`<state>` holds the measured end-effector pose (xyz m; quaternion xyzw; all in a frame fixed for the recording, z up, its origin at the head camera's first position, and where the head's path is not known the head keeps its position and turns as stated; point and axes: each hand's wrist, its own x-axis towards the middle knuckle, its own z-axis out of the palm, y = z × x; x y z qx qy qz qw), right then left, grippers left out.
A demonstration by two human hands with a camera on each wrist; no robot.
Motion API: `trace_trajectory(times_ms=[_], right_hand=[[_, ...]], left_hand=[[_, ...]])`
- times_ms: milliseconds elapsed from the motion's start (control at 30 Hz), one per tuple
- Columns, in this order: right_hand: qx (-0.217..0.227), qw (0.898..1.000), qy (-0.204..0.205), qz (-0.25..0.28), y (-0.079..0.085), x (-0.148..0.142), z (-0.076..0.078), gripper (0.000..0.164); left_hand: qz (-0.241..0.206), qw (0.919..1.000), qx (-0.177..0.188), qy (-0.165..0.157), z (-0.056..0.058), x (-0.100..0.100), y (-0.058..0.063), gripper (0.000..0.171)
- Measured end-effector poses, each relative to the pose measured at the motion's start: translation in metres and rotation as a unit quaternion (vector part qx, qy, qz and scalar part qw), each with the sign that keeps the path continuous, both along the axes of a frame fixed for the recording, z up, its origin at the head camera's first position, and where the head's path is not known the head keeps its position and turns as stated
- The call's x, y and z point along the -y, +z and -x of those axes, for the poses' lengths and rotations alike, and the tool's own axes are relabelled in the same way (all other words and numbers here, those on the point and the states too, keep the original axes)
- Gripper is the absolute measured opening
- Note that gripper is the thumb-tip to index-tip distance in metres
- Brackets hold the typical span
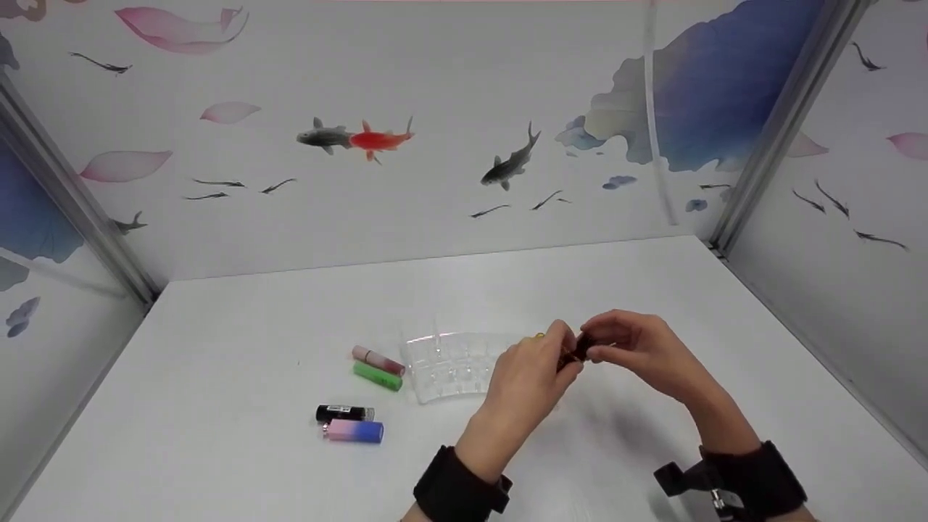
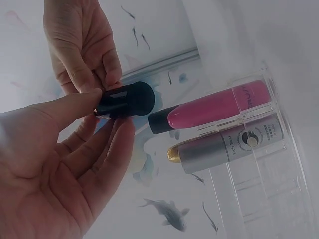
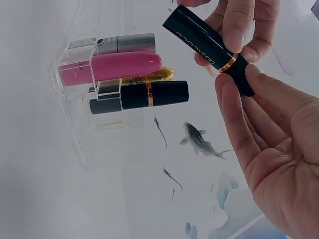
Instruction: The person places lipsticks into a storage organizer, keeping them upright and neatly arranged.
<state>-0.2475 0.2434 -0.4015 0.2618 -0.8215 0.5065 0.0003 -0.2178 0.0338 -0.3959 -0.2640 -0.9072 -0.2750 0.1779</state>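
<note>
While I look down through the head view, my left hand [image 1: 525,377] and right hand [image 1: 645,351] meet around a black lipstick tube [image 1: 582,346], the clear rack [image 1: 453,372] at nine o'clock from it. In the left wrist view, both hands pinch the tube with curled fingers; a pink tube [image 2: 209,109] sits at three o'clock, a silver tube [image 2: 209,151] at four. In the right wrist view, its gold band [image 3: 229,63] shows between my hands, another black lipstick [image 3: 134,97] racked at eight o'clock.

Encl. booth [image 1: 790,123], wht tbl [image 1: 217,377], fish-print panels [image 1: 435,203]

Four tubes [image 1: 354,431] on table [image 1: 203,391], left of rack [image 1: 444,392]
</note>
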Motion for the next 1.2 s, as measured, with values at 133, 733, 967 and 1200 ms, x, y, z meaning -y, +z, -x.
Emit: trace_trajectory(times_ms=[133, 733, 967, 1200], right_hand=[[-0.007, 0.999, -0.03, 0.018, 0.001, 0.006, -0.002, 0.027], [-0.027, 0.995, -0.05, 0.084, 0.0, 0.024, -0.006, 0.022], [-0.081, 0.988, -0.084, 0.101, 0.0, 0.039, -0.009, 0.021], [-0.164, 0.977, -0.134, 0.031, 0.0, 0.053, -0.01, 0.025]], left_hand=[[-0.005, 1.0, -0.004, 0.006, 0.001, 0.003, 0.002, 0.024], [-0.034, 0.9993, -0.004, 0.011, 0.005, 0.009, 0.006, 0.026], [-0.049, 0.9986, 0.01, 0.018, 0.009, 0.016, 0.009, 0.026], [-0.07, 0.9971, 0.021, 0.023, 0.015, 0.024, 0.009, 0.025]])
